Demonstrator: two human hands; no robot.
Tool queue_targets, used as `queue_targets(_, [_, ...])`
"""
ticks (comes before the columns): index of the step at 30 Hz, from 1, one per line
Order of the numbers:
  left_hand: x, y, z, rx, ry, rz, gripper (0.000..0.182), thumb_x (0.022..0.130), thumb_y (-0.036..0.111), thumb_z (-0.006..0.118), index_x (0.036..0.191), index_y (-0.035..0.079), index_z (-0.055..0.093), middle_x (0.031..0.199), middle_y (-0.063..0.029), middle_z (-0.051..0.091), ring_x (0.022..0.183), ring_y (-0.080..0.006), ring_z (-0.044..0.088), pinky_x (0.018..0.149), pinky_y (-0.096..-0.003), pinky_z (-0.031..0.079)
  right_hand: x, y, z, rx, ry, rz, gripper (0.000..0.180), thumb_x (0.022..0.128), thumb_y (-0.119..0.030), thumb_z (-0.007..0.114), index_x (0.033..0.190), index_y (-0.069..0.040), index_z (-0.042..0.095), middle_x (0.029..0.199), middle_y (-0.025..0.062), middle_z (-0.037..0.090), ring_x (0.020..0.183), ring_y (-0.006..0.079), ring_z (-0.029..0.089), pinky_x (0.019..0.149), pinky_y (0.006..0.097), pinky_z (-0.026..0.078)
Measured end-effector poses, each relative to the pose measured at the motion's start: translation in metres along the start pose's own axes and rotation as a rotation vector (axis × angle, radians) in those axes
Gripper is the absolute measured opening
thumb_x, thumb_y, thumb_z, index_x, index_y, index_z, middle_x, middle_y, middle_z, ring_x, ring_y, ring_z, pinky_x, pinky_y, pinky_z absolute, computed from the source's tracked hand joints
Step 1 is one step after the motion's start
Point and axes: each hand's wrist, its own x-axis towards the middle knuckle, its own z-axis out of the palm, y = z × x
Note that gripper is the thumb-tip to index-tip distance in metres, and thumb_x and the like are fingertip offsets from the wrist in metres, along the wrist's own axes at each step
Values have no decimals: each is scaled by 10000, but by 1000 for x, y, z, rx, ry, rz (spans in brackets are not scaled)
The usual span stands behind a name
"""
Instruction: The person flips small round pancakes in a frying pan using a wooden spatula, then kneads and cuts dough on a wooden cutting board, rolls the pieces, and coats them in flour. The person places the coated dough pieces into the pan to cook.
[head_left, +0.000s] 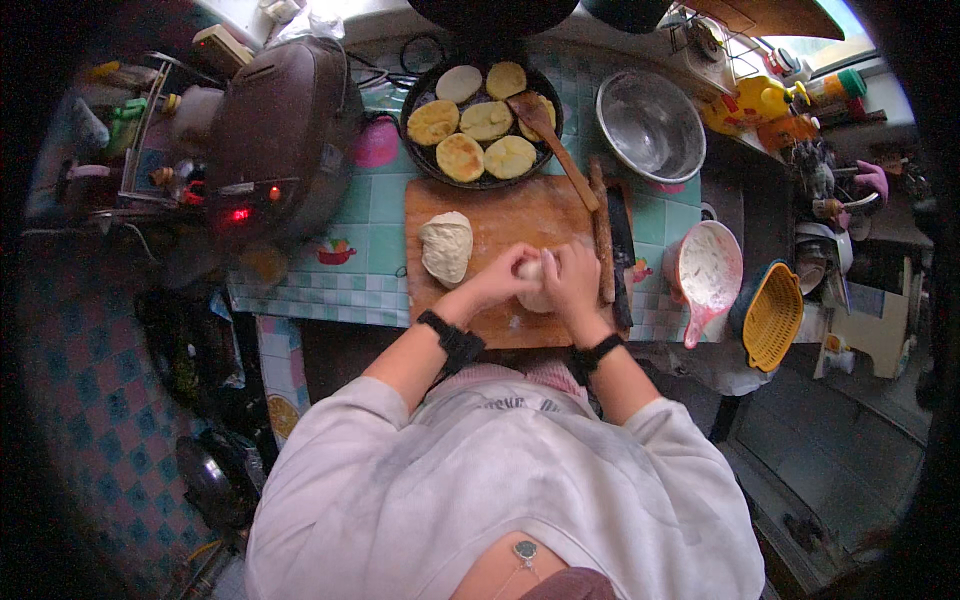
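Note:
Both my left hand and my right hand are closed around a small piece of pale dough, over the right half of a wooden cutting board. My fingers cover part of it. To the left of my hands a larger lump of dough rests on the board, which is dusted with flour. Along the board's right side lie a wooden rolling pin and a dark-bladed knife.
Beyond the board, a round black pan holds several flat cakes, some browned, and a wooden spatula. A metal bowl, a floury pink-rimmed scoop and a yellow basket stand to the right. A brown appliance with a lit display sits left.

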Motion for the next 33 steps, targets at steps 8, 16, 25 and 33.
queue_targets(8, [-17, -16, 27, 849, 411, 132, 378, 674, 39, 679, 1019, 57, 525, 1011, -183, 539, 978, -408, 522, 824, -467, 443, -9, 3, 3, -80, 98, -219, 223, 689, -281, 636, 793, -105, 547, 838, 104, 540, 825, 326, 526, 736, 469, 398])
queue_targets(16, [28, 6, 1, 859, 364, 40, 398, 664, 148, 761, 983, 34, 552, 1033, -184, 553, 1010, -364, 529, 827, -451, 454, 42, 1, 21, -178, 29, -104, 244, 794, -325, 640, 739, -99, 565, 811, 77, 553, 822, 282, 543, 731, 445, 414])
queue_targets(25, [-23, -23, 23, 884, 296, -2, 415, 691, 230, 764, 961, 76, 489, 902, -191, 592, 871, -397, 581, 729, -458, 460, -21, -7, -18, -27, 35, -312, 236, 725, -298, 664, 710, -97, 541, 776, 108, 520, 789, 308, 524, 708, 452, 408])
queue_targets(33, [15, 8, 24, 812, 563, -122, 441, 711, 131, 739, 1068, 33, 498, 999, -199, 638, 979, -400, 599, 816, -444, 480, 41, -3, 13, -72, 36, -118, 329, 761, -341, 664, 963, -90, 594, 965, 117, 549, 984, 317, 521, 865, 460, 394])
